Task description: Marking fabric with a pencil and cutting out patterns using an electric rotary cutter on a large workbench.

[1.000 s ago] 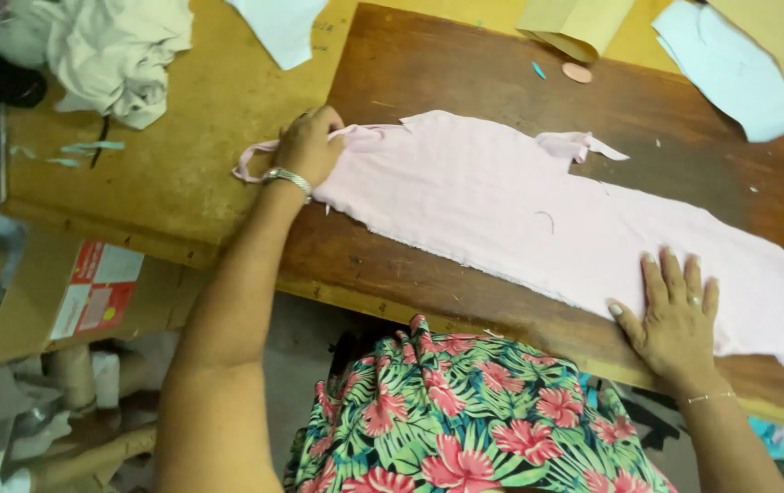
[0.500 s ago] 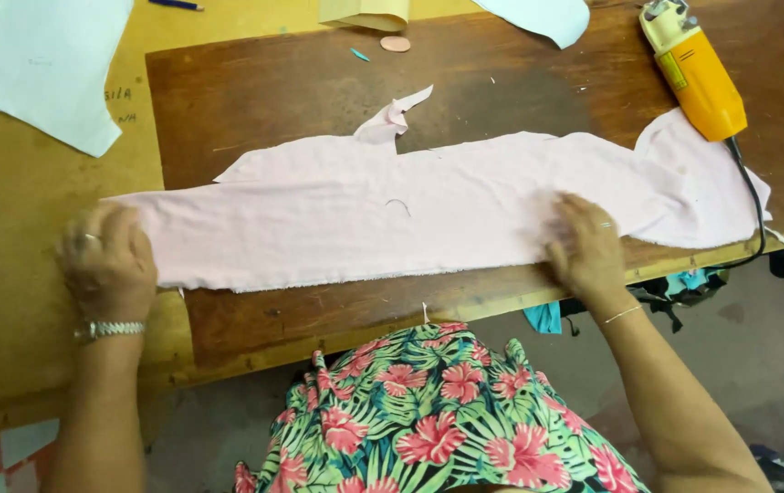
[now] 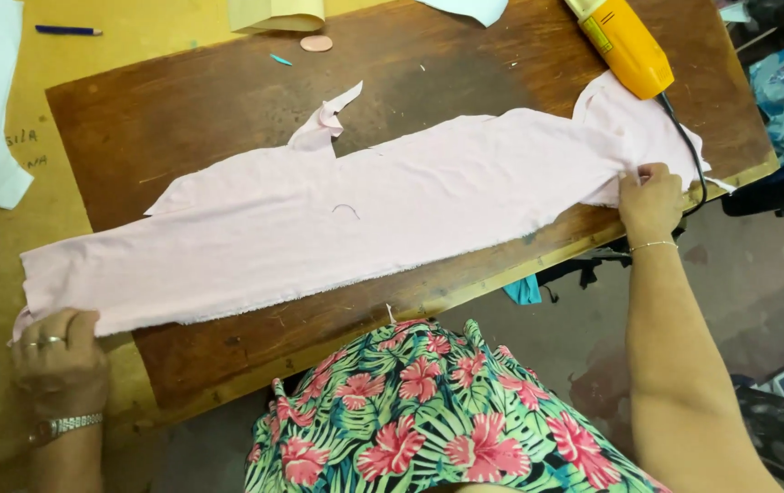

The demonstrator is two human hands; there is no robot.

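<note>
Head view: nearest, a floral garment (image 3: 428, 411) is seen at the table edge. Left hand (image 3: 59, 351) is closed on the pink fabric's (image 3: 365, 215) left end, right hand (image 3: 649, 201) pinches its right end, prob. so the strip is kept flat & taut betw. them across the dark wooden board (image 3: 228, 91). Further off, a yellow power tool (image 3: 625, 41) is laid w/ its cord by the right hand.

The yellow power tool (image 3: 625, 46) is cut off by the far edge, as are the tan paper (image 3: 275, 13) and pale sheet (image 3: 465, 8). The left hand's (image 3: 59, 351) fingers (image 3: 77, 324) curl under the pink fabric (image 3: 355, 219), their tips hidden.
</note>
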